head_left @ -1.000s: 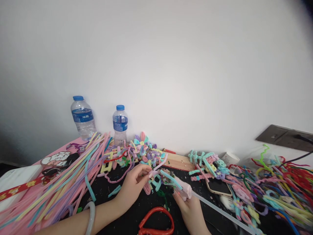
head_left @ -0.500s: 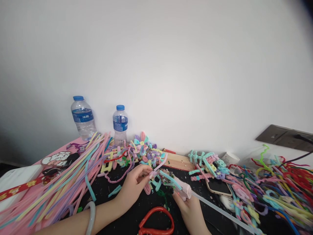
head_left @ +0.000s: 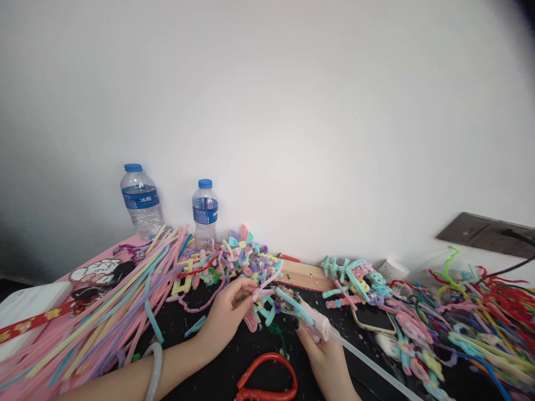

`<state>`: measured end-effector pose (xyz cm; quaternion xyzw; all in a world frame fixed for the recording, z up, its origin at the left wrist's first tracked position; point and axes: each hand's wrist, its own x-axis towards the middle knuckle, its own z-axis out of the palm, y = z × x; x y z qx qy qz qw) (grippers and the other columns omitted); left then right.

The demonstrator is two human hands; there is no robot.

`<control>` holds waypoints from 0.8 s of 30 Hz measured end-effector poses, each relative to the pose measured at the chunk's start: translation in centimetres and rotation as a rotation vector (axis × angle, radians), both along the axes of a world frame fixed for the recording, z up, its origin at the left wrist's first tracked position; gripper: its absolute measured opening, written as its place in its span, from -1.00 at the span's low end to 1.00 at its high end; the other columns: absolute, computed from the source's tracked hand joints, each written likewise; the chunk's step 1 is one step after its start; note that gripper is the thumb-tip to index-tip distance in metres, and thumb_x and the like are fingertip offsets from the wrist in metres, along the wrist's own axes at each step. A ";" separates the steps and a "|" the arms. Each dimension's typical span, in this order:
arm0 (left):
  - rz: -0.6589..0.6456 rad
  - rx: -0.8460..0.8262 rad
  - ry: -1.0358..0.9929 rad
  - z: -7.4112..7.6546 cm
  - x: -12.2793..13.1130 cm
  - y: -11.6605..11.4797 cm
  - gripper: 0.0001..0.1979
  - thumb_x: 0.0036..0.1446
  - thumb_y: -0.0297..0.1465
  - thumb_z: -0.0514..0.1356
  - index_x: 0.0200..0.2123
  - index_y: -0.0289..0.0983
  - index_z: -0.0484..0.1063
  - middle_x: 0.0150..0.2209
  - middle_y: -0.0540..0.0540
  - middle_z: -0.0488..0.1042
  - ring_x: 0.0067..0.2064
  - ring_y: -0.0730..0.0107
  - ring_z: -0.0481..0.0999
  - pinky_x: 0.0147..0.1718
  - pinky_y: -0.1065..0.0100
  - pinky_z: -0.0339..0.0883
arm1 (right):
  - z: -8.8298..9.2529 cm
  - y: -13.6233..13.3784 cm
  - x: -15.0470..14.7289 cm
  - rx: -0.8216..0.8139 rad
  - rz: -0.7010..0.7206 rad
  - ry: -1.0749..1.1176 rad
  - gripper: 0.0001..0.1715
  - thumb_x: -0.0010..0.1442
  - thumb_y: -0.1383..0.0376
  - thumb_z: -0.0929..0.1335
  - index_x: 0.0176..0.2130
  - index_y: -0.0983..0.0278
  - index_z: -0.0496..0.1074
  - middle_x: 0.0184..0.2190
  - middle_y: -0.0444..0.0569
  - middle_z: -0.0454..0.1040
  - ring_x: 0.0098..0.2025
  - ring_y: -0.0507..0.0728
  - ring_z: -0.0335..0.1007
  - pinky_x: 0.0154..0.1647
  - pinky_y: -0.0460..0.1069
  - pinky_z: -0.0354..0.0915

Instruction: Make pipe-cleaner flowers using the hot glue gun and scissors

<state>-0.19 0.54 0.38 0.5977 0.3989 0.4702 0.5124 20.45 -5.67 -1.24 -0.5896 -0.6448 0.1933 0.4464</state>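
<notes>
My left hand (head_left: 228, 314), with a bangle (head_left: 154, 370) on its wrist, pinches a small pink-purple pipe cleaner piece (head_left: 262, 292) between thumb and fingers. One strand of it sticks up to the right. My right hand (head_left: 328, 362) is wrapped round a pale pink hot glue gun (head_left: 320, 324), its nozzle end pointing left toward the piece. A long translucent glue stick (head_left: 368, 359) runs out of its back. Along the gun's front lies a light blue strip (head_left: 296, 305). Below, between the hands, are red looped handles (head_left: 270, 356), probably of scissors.
Long pastel pipe cleaners (head_left: 137, 295) cover the left side. Two water bottles (head_left: 142, 214) (head_left: 205, 217) stand against the wall. Finished pipe cleaner flowers (head_left: 242, 245) lie behind my hands, near a wooden board (head_left: 307, 275). On the right are a phone (head_left: 374, 320) and tangled pipe cleaners (head_left: 493, 340).
The glue gun has shifted slightly right, and its front end has drawn away from the pink-purple piece. My left hand has moved a little to the left, still pinching.
</notes>
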 end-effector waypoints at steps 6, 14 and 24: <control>0.050 -0.025 -0.046 -0.1 0.0 0.3 -0.85 0.05 -0.35 0.17 -0.29 -0.27 0.36 -0.33 -0.06 0.42 -0.23 0.28 0.46 -0.24 0.33 0.33 | 0.6 0.0 0.3 -0.024 -0.034 -0.150 -0.78 0.16 0.29 0.25 -0.17 0.22 0.39 -0.28 -0.08 0.50 -0.25 0.13 0.44 -0.29 -0.08 0.34; 0.055 -0.019 -0.064 -0.4 -0.1 0.5 -0.86 0.07 -0.35 0.15 -0.28 -0.26 0.34 -0.32 -0.04 0.40 -0.25 0.31 0.45 -0.27 0.35 0.33 | 0.9 0.0 -0.2 0.026 -0.037 -0.398 -0.64 0.09 0.35 0.25 -0.07 0.18 0.32 -0.22 -0.05 0.47 -0.22 0.19 0.43 -0.29 0.02 0.29; 0.145 0.009 -0.109 -0.5 -0.2 0.7 -0.87 0.08 -0.35 0.13 -0.27 -0.24 0.32 -0.31 -0.02 0.38 -0.26 0.34 0.44 -0.26 0.34 0.34 | 0.3 -0.4 -0.2 -0.002 -0.094 -0.590 -0.38 -0.08 0.52 0.20 0.01 0.23 0.24 -0.16 0.03 0.40 -0.11 0.27 0.31 -0.15 0.20 0.19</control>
